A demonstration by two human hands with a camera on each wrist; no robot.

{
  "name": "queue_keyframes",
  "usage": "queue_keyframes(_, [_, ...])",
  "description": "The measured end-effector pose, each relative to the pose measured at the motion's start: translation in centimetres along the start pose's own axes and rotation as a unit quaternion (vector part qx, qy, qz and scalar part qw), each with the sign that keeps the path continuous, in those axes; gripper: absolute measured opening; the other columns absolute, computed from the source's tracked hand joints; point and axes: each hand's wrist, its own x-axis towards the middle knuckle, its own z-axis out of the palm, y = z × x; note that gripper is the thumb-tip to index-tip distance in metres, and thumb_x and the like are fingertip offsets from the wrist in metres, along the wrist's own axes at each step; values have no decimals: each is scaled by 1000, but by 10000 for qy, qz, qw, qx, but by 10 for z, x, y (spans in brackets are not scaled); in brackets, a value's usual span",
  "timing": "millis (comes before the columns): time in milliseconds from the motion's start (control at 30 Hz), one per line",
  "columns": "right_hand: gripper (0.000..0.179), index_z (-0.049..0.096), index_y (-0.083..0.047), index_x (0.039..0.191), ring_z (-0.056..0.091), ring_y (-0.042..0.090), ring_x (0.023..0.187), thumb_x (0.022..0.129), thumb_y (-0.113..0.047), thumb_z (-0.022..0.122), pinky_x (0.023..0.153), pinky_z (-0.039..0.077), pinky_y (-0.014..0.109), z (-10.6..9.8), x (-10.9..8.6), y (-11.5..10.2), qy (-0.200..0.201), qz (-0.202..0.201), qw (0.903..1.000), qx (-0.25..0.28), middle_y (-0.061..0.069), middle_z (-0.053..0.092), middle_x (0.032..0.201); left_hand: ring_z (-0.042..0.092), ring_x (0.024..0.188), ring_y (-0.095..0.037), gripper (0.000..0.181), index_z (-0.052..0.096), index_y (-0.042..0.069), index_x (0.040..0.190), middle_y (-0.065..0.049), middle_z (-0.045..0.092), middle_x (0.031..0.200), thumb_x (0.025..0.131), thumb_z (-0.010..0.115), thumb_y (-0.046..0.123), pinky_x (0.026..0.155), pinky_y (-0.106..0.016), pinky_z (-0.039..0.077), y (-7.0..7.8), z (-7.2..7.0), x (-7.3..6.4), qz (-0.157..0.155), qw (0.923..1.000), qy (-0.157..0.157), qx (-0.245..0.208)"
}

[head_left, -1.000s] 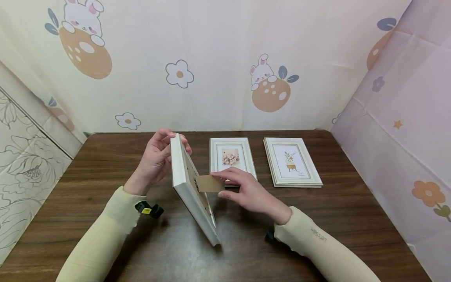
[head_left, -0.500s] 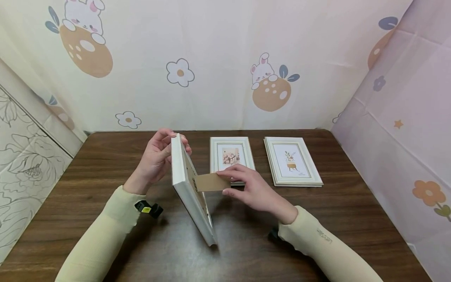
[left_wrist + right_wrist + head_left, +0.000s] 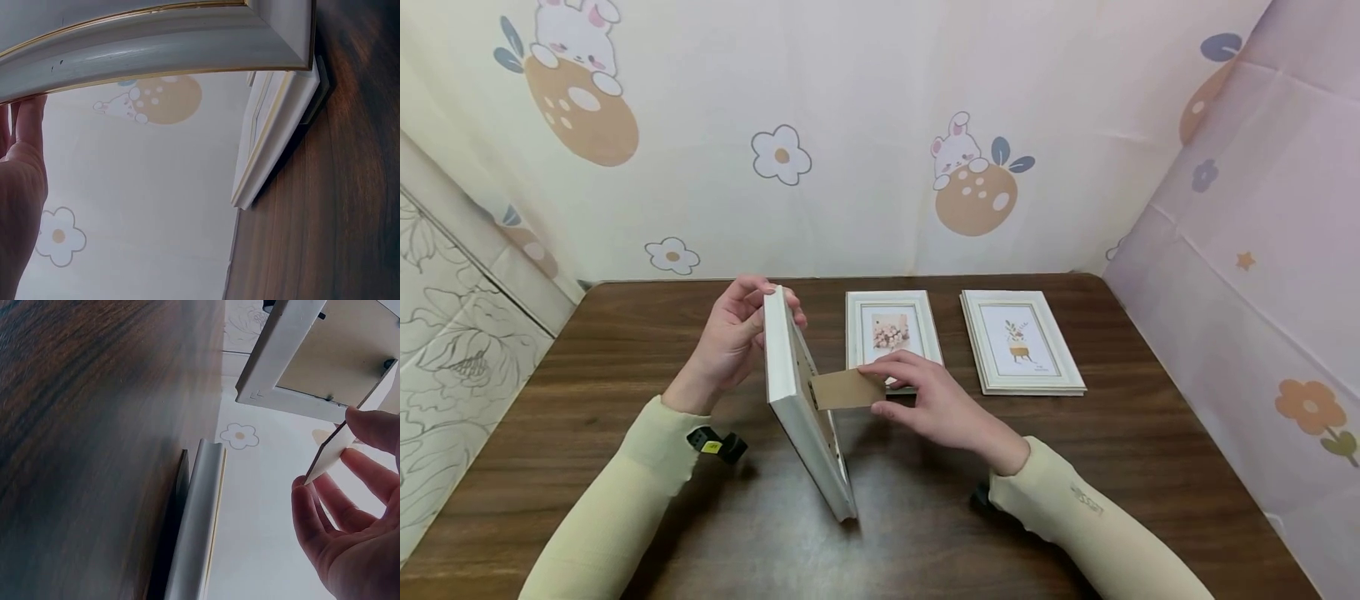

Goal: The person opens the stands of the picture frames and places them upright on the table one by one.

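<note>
A white picture frame stands tilted on the table, its brown back facing right in the head view. Its upper edge is held by my left hand, thumb on the near side and fingers on the far side. From the back sticks out a brown easel stand, swung away from the frame. My right hand holds the stand's free end between thumb and fingers, as the right wrist view also shows around the stand. The left wrist view shows the frame's gold-lined front.
A white frame with a flower picture lies behind my right hand, partly covered by it. Right of it lies another white frame with a plant picture, apparently stacked on something. A printed curtain hangs behind the dark wooden table.
My right hand has moved slightly right with the stand, which sticks out a little farther. The lower end of the held frame has shifted slightly left. My left hand has kept its hold.
</note>
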Motion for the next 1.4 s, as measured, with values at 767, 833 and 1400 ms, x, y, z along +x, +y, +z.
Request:
queue_keyframes(767, [35, 67, -9, 124, 59, 15, 115, 90, -11, 75, 87, 55, 34, -8, -12, 4, 115, -45, 9998, -133, -1, 62, 127, 69, 97, -30, 20, 63, 11, 114, -16, 67, 112, 96, 60, 2, 85, -38, 57, 16, -1, -9, 177, 9981, 553, 188])
queue_keyframes(833, [34, 67, -10, 124, 59, 14, 114, 90, -11, 75, 87, 55, 34, -9, -15, 6, 99, 38, 9998, -149, -2, 62, 127, 69, 97, -31, 21, 63, 11, 114, -17, 67, 112, 96, 61, 2, 82, -36, 57, 18, -2, -11, 211, 9974, 634, 272])
queue_keyframes(1400, [30, 69, -13, 121, 62, 24, 109, 92, -12, 74, 83, 56, 42, -29, -36, 12, 74, 583, 9983, -38, -3, 61, 128, 66, 92, -17, 20, 63, 4, 110, -13, 68, 109, 95, 59, -8, 68, -27, 58, 38, -16, -24, 189, 9735, 1825, 1368])
